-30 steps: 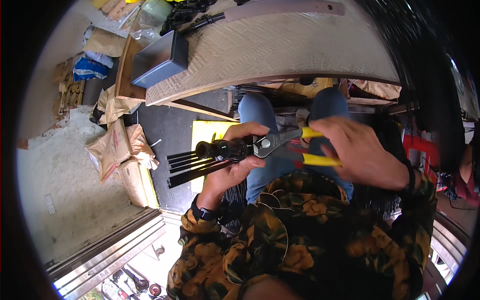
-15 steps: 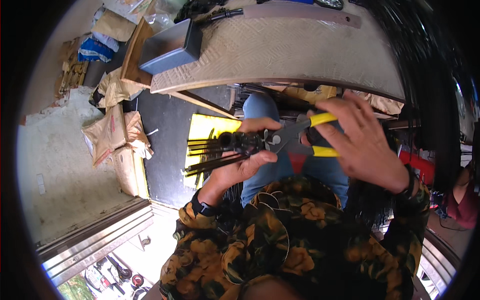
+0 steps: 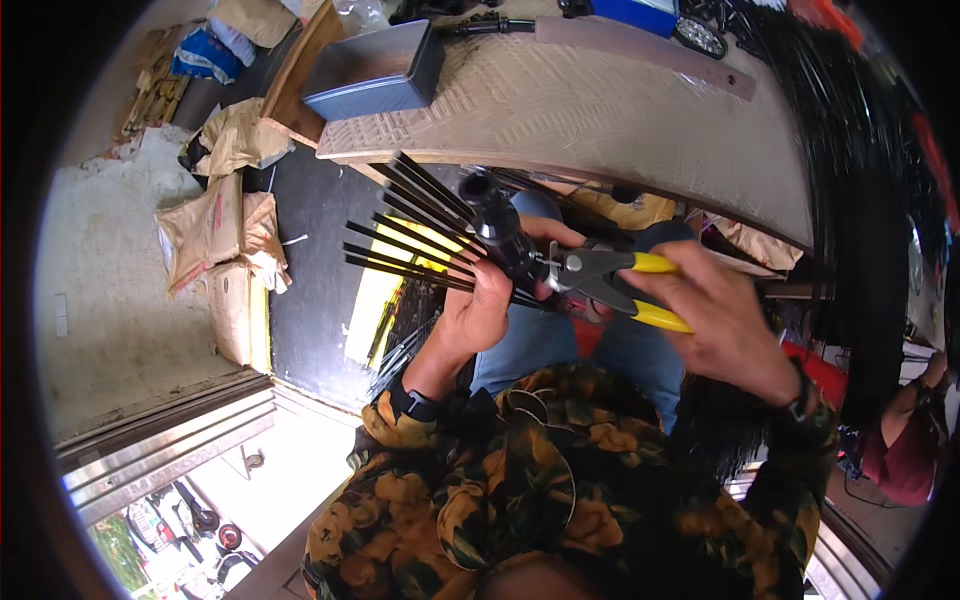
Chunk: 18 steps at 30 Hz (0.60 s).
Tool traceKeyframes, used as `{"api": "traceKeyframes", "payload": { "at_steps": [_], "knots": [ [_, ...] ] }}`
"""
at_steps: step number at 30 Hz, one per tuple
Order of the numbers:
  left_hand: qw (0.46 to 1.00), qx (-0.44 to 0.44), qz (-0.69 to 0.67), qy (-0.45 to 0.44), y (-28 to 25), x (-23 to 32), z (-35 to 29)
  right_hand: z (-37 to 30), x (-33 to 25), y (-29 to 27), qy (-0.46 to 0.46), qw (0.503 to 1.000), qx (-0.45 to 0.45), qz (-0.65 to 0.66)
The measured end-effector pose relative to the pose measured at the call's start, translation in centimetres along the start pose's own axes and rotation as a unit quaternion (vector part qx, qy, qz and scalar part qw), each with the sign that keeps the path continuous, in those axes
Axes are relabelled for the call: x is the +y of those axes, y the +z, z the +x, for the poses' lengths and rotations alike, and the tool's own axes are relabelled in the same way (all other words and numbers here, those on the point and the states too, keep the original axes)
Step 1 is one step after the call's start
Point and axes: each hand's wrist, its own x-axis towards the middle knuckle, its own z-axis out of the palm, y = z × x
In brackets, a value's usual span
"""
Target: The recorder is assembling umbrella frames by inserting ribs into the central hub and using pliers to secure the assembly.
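My left hand [image 3: 480, 305] is closed around a black umbrella frame [image 3: 505, 235], a dark hub and tube with several thin ribs [image 3: 410, 235] fanning out to the left. My right hand [image 3: 720, 325] grips a pair of pliers [image 3: 655, 262] with yellow handles and a dark grey head. The jaws meet the hub's right side, where a short bit of bright wire [image 3: 541, 260] shows. Whether they bite on that wire I cannot tell. The left fingers behind the hub are partly hidden.
A workbench [image 3: 480, 110] spans the far side, carrying a grey-blue tray [image 3: 370, 85] and a long flat blade [image 3: 640, 55]. Black strands [image 3: 850, 200] hang at the right. Left of my legs are a yellow sheet [image 3: 365, 310] and brown paper packages [image 3: 205, 235]. Another person's arm [image 3: 905, 410] shows far right.
The umbrella frame has tilted so its tube points up and away, and its ribs have spread into a fan. The pliers have turned slightly, their handles dipping nearer to me. My view has shifted a little.
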Motion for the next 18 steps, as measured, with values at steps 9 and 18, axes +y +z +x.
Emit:
{"api": "traceKeyframes", "payload": {
  "at_steps": [9, 18],
  "knots": [
    [1.0, 0.014, -0.014, 0.011, 0.8, 0.0, -0.2, 1.6, -1.6, -3.1, -0.013, 0.982, -0.028, -0.189],
    [0.999, 0.048, 0.016, 0.01, 0.8, 0.3, 0.0, 0.3, 0.0, 3.0, -0.028, 0.992, 0.108, -0.054]
  ]
}}
